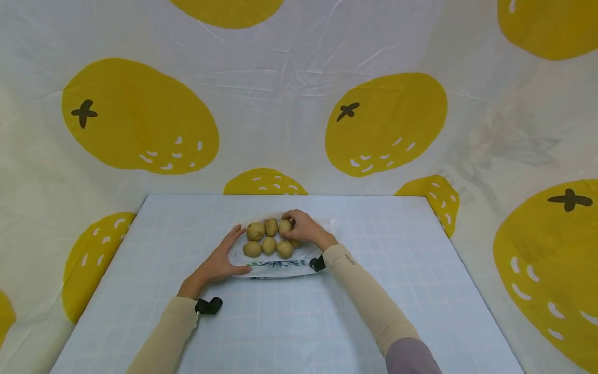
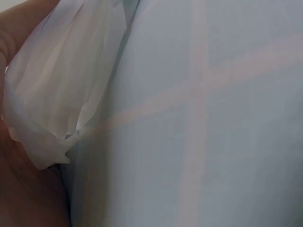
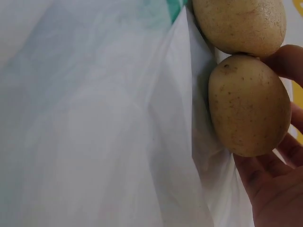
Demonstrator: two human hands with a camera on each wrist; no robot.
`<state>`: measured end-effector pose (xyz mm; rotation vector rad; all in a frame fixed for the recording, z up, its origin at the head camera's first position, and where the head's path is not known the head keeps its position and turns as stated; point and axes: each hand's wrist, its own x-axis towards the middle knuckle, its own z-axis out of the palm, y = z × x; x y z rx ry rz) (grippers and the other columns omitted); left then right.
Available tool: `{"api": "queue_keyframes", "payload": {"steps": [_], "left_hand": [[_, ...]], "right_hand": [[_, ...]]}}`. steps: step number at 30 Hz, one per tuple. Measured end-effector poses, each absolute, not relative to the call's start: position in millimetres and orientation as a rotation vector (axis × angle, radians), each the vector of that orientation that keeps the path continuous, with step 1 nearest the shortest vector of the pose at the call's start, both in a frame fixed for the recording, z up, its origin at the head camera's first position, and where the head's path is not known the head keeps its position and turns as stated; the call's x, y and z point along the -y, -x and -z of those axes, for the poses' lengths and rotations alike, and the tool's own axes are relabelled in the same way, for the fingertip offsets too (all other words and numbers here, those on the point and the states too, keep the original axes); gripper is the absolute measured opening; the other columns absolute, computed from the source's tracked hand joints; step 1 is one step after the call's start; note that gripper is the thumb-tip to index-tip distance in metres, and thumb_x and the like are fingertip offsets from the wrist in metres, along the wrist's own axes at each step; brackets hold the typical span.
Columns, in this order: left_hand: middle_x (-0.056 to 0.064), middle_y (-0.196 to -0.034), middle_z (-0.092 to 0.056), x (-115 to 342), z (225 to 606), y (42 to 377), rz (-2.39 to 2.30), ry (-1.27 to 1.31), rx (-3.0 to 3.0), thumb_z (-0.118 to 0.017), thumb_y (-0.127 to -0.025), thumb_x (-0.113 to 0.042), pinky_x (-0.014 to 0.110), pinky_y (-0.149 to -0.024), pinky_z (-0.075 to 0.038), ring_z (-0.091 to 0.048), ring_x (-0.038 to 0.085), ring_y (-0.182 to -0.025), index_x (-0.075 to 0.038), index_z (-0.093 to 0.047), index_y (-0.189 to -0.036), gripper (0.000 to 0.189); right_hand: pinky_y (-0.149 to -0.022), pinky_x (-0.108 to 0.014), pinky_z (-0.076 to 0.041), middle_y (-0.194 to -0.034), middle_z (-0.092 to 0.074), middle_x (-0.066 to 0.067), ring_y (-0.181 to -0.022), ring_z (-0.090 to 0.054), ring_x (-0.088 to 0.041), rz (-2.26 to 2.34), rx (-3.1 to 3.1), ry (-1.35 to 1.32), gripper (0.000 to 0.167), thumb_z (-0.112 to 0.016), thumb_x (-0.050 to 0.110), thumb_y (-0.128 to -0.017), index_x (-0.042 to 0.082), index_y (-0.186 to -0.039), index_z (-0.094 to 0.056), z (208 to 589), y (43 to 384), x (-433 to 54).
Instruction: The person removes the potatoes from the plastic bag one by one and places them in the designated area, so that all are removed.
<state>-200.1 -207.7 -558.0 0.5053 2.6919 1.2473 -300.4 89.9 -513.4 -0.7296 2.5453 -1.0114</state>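
Several potatoes point(image 1: 269, 245) lie in two rough rows on a white plastic bag point(image 1: 280, 271) with a green and blue print. My left hand point(image 1: 221, 262) is spread at the bag's left end, fingers toward the back and thumb along the front. In the left wrist view, gathered plastic point(image 2: 57, 94) bulges against the palm. At the back right of the group, my right hand point(image 1: 304, 227) grips a potato point(image 1: 284, 227) between thumb and fingers. Another potato point(image 1: 296, 243) is partly hidden under that hand. The right wrist view shows a potato point(image 3: 250, 106) in front of the palm.
A pale checked cloth point(image 1: 299, 322) covers the table. Behind and beside the table hangs a white curtain point(image 1: 280, 119) printed with large yellow fruit. Each wrist carries a small black camera point(image 1: 208, 305).
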Motion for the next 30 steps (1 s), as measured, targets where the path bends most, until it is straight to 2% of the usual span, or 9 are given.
{"api": "queue_keyframes", "payload": {"steps": [20,30], "left_hand": [[0.015,-0.174,-0.009,206.1,557.1,199.4,-1.245,-0.489,-2.690,-0.089,-0.075,-0.046,0.073,-0.120,-0.019,-0.011,0.045,-0.158,-0.019,-0.025,-0.164,0.113],[0.015,-0.174,-0.008,206.8,557.3,200.2,-1.236,-0.486,-2.692,-0.089,-0.075,-0.045,0.074,-0.120,-0.019,-0.011,0.045,-0.158,-0.019,-0.025,-0.164,0.113]], "right_hand": [[-0.101,-0.041,-0.054,-0.135,-0.063,-0.017,-0.118,-0.061,-0.028,1.028,-2.558,0.695,0.057,-0.078,0.021,-0.088,0.003,-0.139,-0.059,517.9,300.8,-90.9],[-0.101,-0.040,-0.056,-0.134,-0.064,-0.016,-0.119,-0.063,-0.030,1.123,-2.562,0.681,0.055,-0.077,0.019,-0.087,0.005,-0.138,-0.061,506.7,292.1,-95.4]]}}
